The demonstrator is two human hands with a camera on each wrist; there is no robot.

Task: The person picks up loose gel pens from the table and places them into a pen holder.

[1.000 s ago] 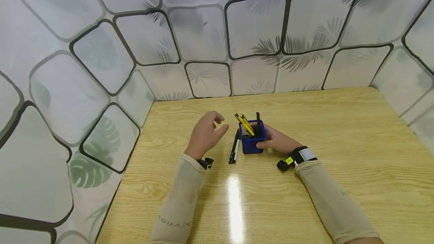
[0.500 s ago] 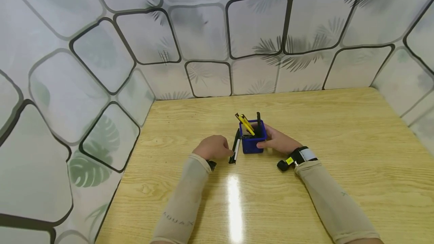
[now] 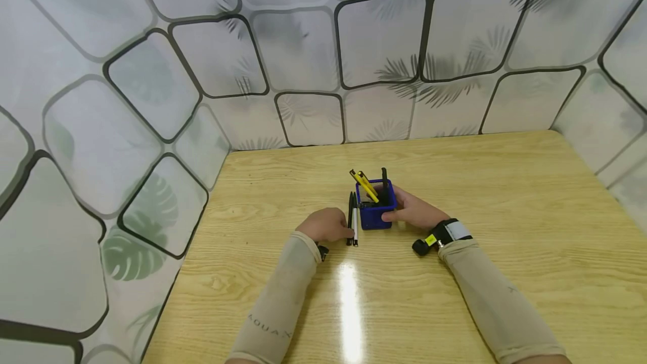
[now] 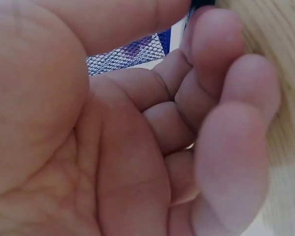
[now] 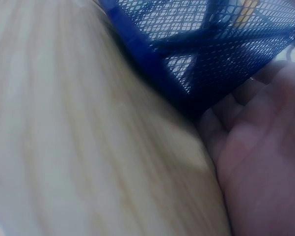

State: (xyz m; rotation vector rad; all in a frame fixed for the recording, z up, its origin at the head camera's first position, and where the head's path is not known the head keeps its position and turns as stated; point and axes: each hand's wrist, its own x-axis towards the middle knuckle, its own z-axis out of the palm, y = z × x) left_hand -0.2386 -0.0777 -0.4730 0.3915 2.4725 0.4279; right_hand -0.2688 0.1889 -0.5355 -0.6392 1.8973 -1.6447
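Observation:
A blue mesh pen holder (image 3: 375, 219) stands upright on the table, my right hand (image 3: 417, 209) gripping its right side with the thumb at the front. Two slim yellow tools (image 3: 366, 185) and a black stick-like item (image 3: 384, 176) poke out of its top. Left of it lie a black pen (image 3: 350, 209) and a white pen (image 3: 356, 224), side by side. My left hand (image 3: 326, 224) pinches the black pen near its close end, between thumb and index finger. In the left wrist view, curled fingers (image 4: 230, 162) hide most of the pens.
The light wood table (image 3: 480, 178) runs back to a patterned wall covering (image 3: 384, 38). A bright glare streak (image 3: 350, 308) shows between the forearms. A black wrist camera (image 3: 422, 247) sits beside the right wrist.
My left hand has come down and toward the right onto the pens. The two pens have turned to point more straight ahead. The right hand and the pen holder have stayed put.

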